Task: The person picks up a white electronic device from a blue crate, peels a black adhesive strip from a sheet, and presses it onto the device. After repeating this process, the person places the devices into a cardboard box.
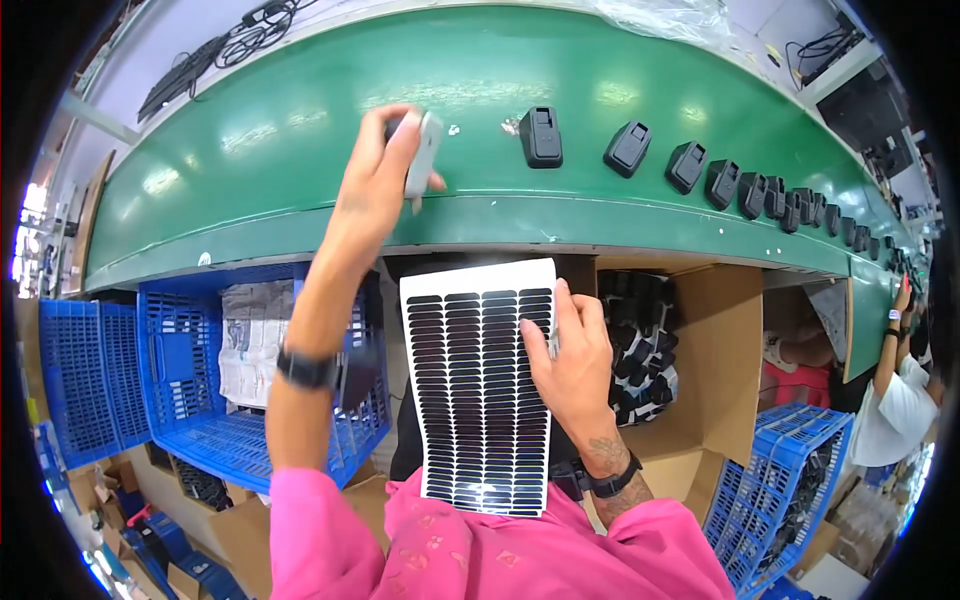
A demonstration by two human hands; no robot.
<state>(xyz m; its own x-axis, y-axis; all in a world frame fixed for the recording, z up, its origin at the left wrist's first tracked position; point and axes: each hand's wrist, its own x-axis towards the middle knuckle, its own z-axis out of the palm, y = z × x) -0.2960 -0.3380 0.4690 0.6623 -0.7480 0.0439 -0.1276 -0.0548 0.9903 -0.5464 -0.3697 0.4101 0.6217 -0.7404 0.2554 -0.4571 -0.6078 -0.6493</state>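
My left hand (385,170) reaches up over the green conveyor belt (300,150), gripping a small black part (425,150) with a pale face, just above the belt. Lower down, my right hand (570,365) rests on the right edge of a white sheet of black oval stickers (470,390) lying on my lap, fingers pinching at it. Along the belt to the right runs a row of black plastic parts (541,136), receding toward the far right.
A blue plastic crate (215,440) with newspaper stands at left under the belt. A cardboard box (720,350) of black parts sits at right, another blue crate (790,470) beyond it. A co-worker's arm (895,350) shows at the far right.
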